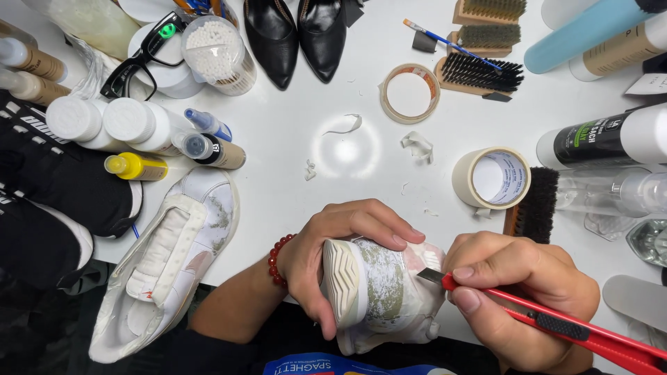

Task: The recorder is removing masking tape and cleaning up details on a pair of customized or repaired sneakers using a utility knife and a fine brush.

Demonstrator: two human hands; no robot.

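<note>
1. Left hand [333, 243] is wrapped over the top of a white sneaker [379, 295], fingers curled round it, thumb down the sole side. Firm grip. Red bead bracelet [276, 262] on that wrist.
2. Sneaker sits at the near table edge, bottom centre of view, mostly covered in masking tape, with greenish-grey stains showing on the side.
3. Orientation: it lies on its side, ridged sole facing left. Long axis appears to run roughly toward/away from the camera, so it looks foreshortened. Can't tell which end is the toe.
4. Right hand [517, 292] is closed on a red box cutter [556, 323]. Pinch grip near the blade, handle trailing off lower right.
5. Cutter long axis runs lower right to upper left; blade tip touches the taped right side of the sneaker.
6. Second white sneaker [167, 267] lies left of the hands, also taped, long axis diagonal, one end hanging off the table edge.
7. Nearby: tape roll [490, 178] and dark brush [533, 205] just above the right hand, tape scraps [417, 146] on the white table [292, 139], black heels [299, 35] at the far edge.
</note>
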